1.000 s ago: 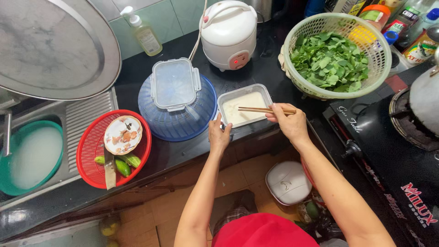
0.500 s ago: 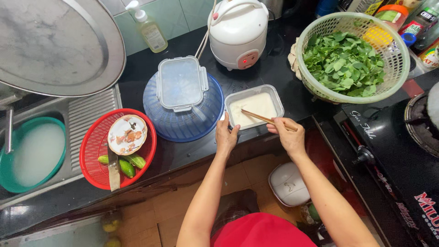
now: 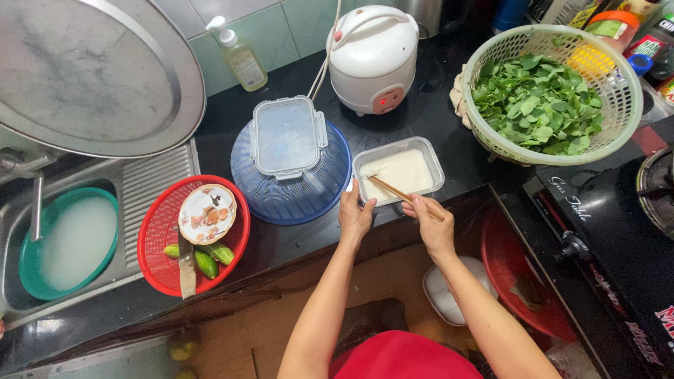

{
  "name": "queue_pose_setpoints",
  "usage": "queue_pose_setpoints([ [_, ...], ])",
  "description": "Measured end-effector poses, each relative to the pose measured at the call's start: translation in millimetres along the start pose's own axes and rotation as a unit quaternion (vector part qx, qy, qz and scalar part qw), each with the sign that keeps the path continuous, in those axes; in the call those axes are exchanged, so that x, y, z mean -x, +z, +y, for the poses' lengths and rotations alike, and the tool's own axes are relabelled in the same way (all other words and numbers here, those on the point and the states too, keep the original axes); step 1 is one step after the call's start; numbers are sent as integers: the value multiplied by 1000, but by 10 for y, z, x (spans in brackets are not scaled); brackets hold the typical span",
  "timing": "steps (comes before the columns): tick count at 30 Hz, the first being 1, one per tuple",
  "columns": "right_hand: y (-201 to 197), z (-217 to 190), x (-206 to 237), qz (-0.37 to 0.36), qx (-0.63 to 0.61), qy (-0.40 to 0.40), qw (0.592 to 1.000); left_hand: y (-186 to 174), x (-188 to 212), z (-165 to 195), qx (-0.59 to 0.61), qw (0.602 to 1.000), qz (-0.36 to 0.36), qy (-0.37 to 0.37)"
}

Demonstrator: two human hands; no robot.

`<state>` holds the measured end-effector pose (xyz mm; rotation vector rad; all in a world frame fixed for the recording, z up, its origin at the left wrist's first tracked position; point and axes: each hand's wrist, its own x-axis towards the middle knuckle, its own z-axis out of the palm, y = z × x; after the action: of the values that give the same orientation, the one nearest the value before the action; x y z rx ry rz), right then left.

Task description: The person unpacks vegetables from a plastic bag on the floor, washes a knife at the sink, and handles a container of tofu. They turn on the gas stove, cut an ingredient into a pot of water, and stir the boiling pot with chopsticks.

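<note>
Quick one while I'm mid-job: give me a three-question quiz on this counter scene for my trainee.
1. True or false: the right hand holds chopsticks whose tips reach into the rectangular container of white mixture.
2. What does the left hand touch?
A. the rice cooker
B. the near edge of the rectangular container
C. the red basket
3. Fill in: the clear lid rests on an upturned ____ colander.

Key: 1 true; 2 B; 3 blue.
</note>
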<state>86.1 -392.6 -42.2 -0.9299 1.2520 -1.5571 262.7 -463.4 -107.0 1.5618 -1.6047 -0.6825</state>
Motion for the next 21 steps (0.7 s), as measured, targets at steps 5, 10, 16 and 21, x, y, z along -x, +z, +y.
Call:
queue_pose_setpoints([
  [5,-20,-391,145,-1,167,-133,977,-7,5,17,8,1000,-8,-13],
  [10,-83,-393,-11,-7,171,-121,978,-7,0,21,12,1000,-6,-8],
  [16,-30,-144,-12,-19,59,-51,997,-4,10,22,21,1000,3,2],
  [21,-9,-137,62,43,95,-22,994,-17,9,18,12,1000,1,-5],
])
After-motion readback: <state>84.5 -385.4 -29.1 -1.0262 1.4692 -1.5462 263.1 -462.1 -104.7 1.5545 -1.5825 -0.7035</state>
